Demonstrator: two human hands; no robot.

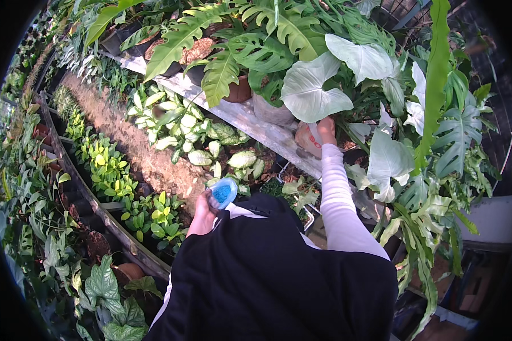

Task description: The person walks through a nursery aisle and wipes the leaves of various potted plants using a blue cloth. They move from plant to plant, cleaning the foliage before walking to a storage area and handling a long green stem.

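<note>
My left hand [204,212] holds a clear plastic cup [223,192] with bright blue granules in it, tilted up towards me at the near side of the plants. My right hand [326,128] reaches over the ledge, low beside a pale pot [307,140] with red marks. A large whitish arrow-shaped leaf [313,96] hangs just above that hand. The fingers look curled, but their tips and anything between them are hidden. Behind the pot stands a grey pot [273,110], partly under leaves.
A pale ledge [239,123] with potted plants runs diagonally across. Variegated plants [187,121] grow below it, beside a brown dirt path [149,157]. A curved dark rail [85,194] borders shrubs at left. Long fern fronds [433,85] hang at right. White wire racking [310,217] shows near my body.
</note>
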